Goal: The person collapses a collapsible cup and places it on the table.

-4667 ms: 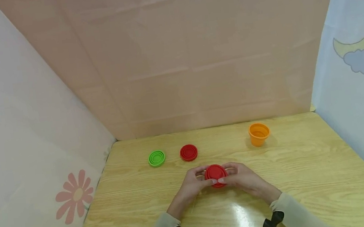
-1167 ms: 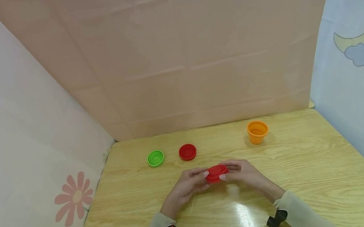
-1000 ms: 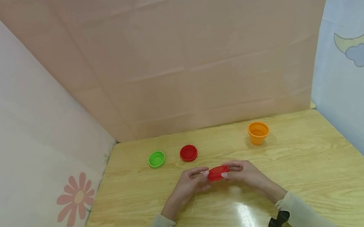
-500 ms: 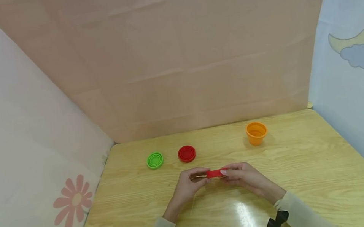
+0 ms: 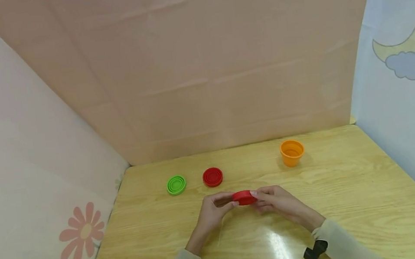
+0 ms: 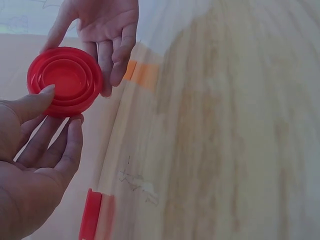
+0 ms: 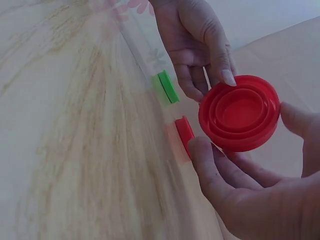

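Note:
Both hands hold a folded-flat red collapsible cup (image 5: 244, 198) just above the table, its side towards the head camera. My left hand (image 5: 212, 211) pinches its left edge, thumb in front and fingers behind. On the opposite edge, my right hand (image 5: 280, 201) grips it with thumb and fingers. In the left wrist view the stepped rings of the red cup (image 6: 65, 82) show, with the left thumb on them. The right wrist view shows the same ringed face of the cup (image 7: 240, 112) between the two hands.
Behind the hands lie a second folded red cup (image 5: 212, 177) and a folded green cup (image 5: 176, 185). An unfolded orange cup (image 5: 292, 152) stands upright at the back right. Cloth walls enclose the wooden table (image 5: 358, 197) at the back and sides.
The red cup, first tilted with its round face to the head camera, has been turned until its side faces it. Both hands keep hold and shifted their grips; the other cups stayed put.

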Available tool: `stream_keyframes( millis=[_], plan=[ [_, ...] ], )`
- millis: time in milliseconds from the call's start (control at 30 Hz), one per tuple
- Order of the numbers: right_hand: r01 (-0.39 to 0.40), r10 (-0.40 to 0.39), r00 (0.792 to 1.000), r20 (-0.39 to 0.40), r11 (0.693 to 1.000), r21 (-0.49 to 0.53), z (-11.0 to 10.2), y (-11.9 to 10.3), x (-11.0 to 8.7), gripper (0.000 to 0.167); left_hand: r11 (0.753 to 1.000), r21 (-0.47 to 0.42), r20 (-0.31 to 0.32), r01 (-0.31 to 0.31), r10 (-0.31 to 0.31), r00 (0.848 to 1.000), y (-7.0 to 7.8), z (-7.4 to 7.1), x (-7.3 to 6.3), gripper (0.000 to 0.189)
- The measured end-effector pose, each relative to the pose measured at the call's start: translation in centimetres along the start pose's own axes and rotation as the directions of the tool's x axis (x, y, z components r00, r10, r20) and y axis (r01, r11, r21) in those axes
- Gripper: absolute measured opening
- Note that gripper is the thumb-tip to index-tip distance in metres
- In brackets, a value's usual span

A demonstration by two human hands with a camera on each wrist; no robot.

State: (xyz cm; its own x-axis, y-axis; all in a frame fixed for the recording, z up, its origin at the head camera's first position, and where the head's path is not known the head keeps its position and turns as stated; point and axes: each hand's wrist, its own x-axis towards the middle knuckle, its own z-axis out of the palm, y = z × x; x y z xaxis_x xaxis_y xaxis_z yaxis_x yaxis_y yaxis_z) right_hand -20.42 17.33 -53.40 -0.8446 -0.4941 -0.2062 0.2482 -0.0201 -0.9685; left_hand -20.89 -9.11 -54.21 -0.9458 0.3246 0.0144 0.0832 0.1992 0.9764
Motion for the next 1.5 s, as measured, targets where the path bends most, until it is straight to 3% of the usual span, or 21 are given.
stream_keyframes(
  millis=[167,367,533,700,800,1167,1500],
  plan=[
    [0.043,-0.046,0.995,-0.084,0.998,-0.036,0.0,0.0,-0.3,0.049,0.999,-0.009,0.002,0.032,-0.032,0.999,0.0,0.0,-0.2,0.027],
    [0.095,-0.097,0.986,-0.135,0.995,-0.023,-0.5,-0.1,-0.6,0.047,0.983,-0.123,0.020,0.136,-0.134,0.991,0.0,0.1,-0.1,0.032],
    [0.099,-0.097,0.990,-0.102,0.995,0.013,-0.9,0.1,-0.7,0.044,0.945,-0.252,0.054,0.210,-0.203,0.978,0.2,0.3,-0.1,0.034],
    [0.069,-0.062,0.994,-0.085,0.994,0.083,-0.9,0.4,-0.8,0.043,0.889,-0.372,0.122,0.266,-0.237,0.964,0.1,0.4,-0.1,0.037],
    [0.058,-0.051,0.997,-0.054,0.991,0.124,-1.0,0.5,-0.8,0.041,0.878,-0.378,0.140,0.295,-0.261,0.955,-0.1,0.4,-0.2,0.035],
    [0.008,-0.014,1.000,0.027,0.976,0.219,-1.2,0.9,-0.6,0.033,0.880,-0.335,0.164,0.338,-0.299,0.940,-0.2,0.4,0.1,0.036],
    [0.038,-0.057,0.995,0.076,0.970,0.239,-1.3,1.1,-0.3,0.037,0.845,-0.414,0.188,0.339,-0.284,0.940,-0.1,0.1,0.1,0.030]
  ],
)
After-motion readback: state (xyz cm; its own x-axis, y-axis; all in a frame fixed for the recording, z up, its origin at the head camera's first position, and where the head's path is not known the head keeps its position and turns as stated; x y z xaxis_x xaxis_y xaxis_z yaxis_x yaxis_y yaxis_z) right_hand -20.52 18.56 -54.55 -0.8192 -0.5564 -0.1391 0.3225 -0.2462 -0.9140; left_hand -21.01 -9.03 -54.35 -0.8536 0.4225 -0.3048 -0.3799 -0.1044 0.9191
